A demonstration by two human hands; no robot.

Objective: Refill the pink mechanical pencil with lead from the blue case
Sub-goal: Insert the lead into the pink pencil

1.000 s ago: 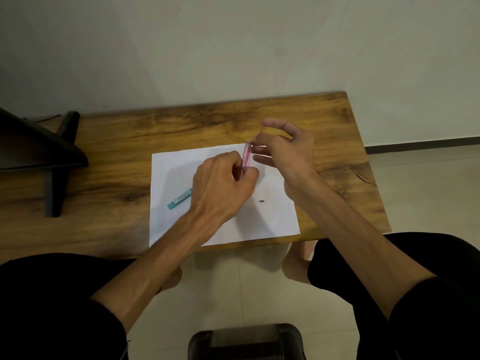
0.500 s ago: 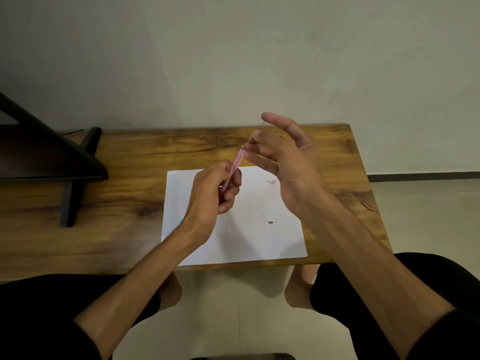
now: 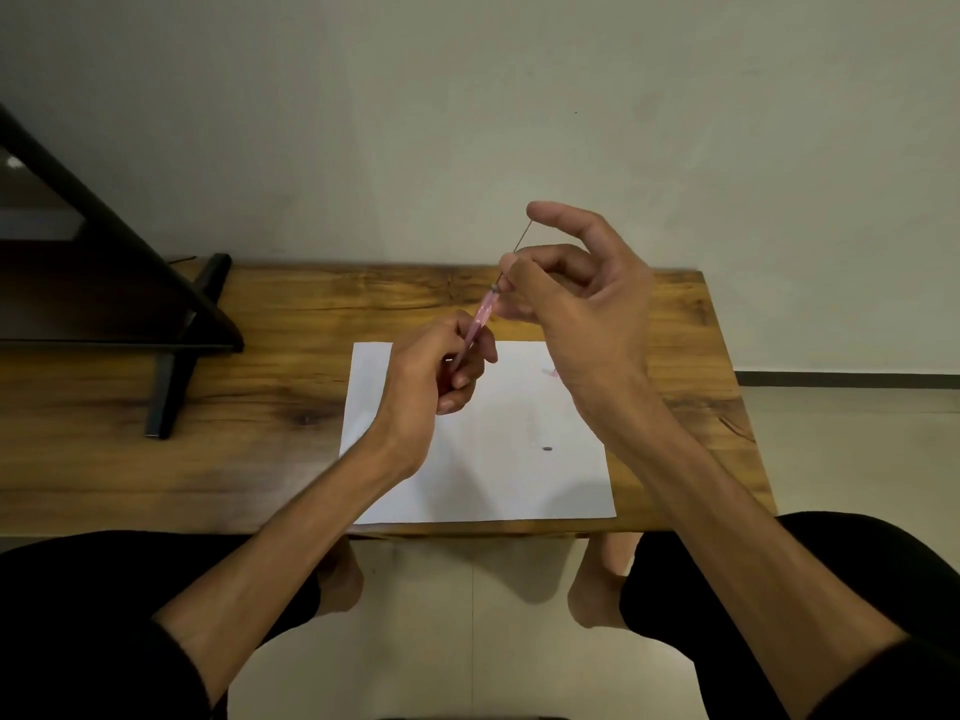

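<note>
A wooden table [image 3: 519,298] is seen against the wall, with a white sheet of paper [image 3: 498,475] laid flat near its front edge. Above the paper, the lower barrel of the pink mechanical pencil [image 3: 480,319] is gripped in the closed left hand [image 3: 431,387], the pencil tilted up to the right. A thin lead [image 3: 521,239] is pinched in the right hand [image 3: 582,304] at the pencil's upper end, while a small dark piece [image 3: 546,449] lies on the paper.

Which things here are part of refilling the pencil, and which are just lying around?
In use: translucent pink mechanical pencil in left hand; thin grey lead stick pinched by right hand.

Lying about: white paper sheet; small dark speck; black angled stand.
</note>
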